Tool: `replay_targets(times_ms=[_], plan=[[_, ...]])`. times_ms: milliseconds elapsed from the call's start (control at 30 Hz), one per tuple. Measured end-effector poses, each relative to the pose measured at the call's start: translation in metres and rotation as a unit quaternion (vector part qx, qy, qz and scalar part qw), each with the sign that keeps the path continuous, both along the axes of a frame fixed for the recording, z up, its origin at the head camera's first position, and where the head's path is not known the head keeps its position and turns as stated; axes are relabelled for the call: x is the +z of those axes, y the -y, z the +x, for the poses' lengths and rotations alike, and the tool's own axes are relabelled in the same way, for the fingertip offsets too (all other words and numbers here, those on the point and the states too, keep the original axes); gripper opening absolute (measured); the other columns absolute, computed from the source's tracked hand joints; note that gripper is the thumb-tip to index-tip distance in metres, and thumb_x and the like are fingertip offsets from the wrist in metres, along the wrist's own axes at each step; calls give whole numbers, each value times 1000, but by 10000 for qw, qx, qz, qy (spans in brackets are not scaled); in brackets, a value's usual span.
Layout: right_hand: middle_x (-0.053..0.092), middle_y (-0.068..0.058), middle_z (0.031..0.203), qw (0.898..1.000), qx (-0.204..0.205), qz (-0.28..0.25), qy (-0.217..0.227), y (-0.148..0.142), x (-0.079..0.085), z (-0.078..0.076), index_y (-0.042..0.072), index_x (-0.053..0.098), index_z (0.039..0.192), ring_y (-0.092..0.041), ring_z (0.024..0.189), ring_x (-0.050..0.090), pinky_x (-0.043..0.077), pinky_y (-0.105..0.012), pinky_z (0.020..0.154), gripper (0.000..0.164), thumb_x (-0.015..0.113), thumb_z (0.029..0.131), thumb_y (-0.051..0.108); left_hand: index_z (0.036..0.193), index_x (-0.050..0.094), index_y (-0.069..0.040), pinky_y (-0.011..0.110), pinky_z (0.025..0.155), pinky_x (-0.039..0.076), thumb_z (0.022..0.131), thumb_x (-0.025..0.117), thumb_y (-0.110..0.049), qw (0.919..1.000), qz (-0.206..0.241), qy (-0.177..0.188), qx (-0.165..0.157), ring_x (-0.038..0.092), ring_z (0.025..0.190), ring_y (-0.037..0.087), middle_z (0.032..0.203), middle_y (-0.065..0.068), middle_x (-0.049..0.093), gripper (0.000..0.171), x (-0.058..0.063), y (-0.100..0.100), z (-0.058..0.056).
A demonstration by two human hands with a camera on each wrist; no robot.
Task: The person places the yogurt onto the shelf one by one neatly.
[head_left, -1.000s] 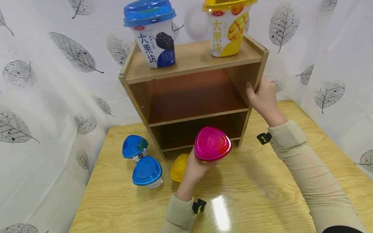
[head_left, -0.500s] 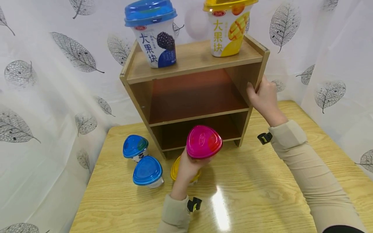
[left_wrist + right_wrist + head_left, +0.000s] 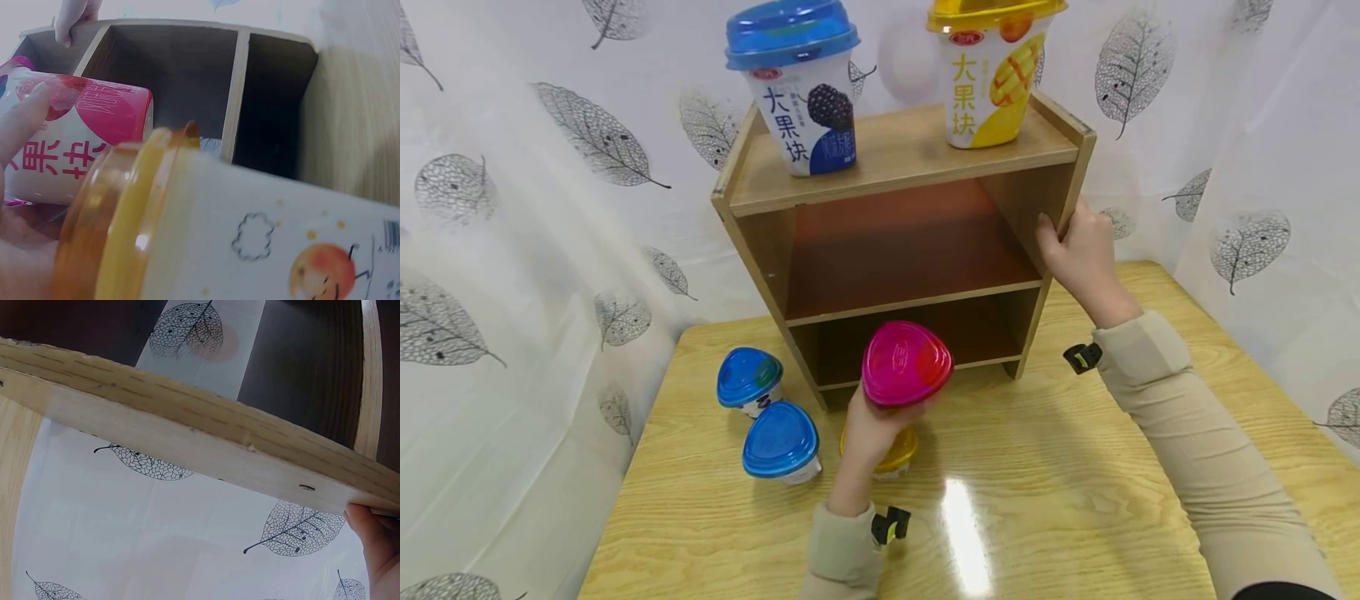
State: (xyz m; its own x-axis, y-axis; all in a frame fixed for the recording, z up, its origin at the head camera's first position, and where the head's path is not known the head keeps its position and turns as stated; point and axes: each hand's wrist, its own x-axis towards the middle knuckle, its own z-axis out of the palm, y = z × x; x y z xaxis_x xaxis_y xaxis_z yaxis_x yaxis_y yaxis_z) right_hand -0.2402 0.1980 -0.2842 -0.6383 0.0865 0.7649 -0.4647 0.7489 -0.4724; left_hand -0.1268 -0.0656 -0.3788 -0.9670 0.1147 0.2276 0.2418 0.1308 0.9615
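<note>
My left hand (image 3: 867, 433) grips a yogurt cup (image 3: 906, 362) with a pink lid, in front of the shelf's lower compartment. In the left wrist view the pink and white yogurt cup (image 3: 112, 115) lies sideways across the picture, my thumb along its side. Just below that hand a yellow-lidded yogurt cup (image 3: 897, 457) stands on the table, partly hidden by it. My right hand (image 3: 1081, 254) holds the right side panel of the wooden shelf (image 3: 917, 296), thumb on the inner face. In the right wrist view, my fingers (image 3: 375, 540) touch the panel's edge.
On the shelf's top board stand a blue-lidded blackberry yogurt cup (image 3: 808, 108) and a yellow-lidded mango yogurt cup (image 3: 992, 83). Two blue-lidded cups, one farther back (image 3: 748, 379) and one nearer (image 3: 781, 442), stand left on the wooden table (image 3: 685, 517). Leaf-patterned cloth (image 3: 550, 250) hangs around.
My left hand has moved left with the pink-lidded yogurt cup, now above the yellow-lidded cup on the table. My right hand keeps its hold on the shelf panel.
</note>
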Motion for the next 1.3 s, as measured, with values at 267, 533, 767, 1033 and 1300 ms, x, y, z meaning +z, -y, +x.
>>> replay_targets(times_ms=[267,533,767,1033,1300], plan=[[59,-31,81,10000,3,-1,1,0,0,0,-13,53,90,-45,69,56,44,-52,59,22,50,81,6,125,43,-23,40,88,40,65,78,-35,9991,-122,300,279,47,109,16,118,-4,52,71,-20,11,-15],[59,-31,83,10000,32,-46,24,0,0,1,-14,53,91,-45,71,57,44,-52,61,22,50,81,6,128,37,-22,40,88,41,69,75,-27,9990,162,348,224,41,114,18,123,-3,46,71,-3,18,-10],[59,-31,85,10000,36,-77,38,0,0,1,-13,53,92,-44,73,57,45,-51,61,22,50,81,5,132,28,-11,39,87,42,71,70,1,9979,627,-129,102,35,118,22,128,6,40,75,14,21,-4],[59,-31,85,10000,58,-45,26,1,0,2,-13,53,92,-44,72,57,45,-52,61,21,50,82,5,133,21,-7,39,88,41,70,68,6,9958,814,-417,79,33,120,21,130,8,36,79,15,25,-5],[59,-31,84,9999,80,-87,-25,1,0,2,-14,53,91,-44,73,57,44,-52,62,21,50,81,5,132,22,-5,39,86,42,70,67,9,9938,759,-786,218,34,119,22,129,11,36,79,19,31,-5]])
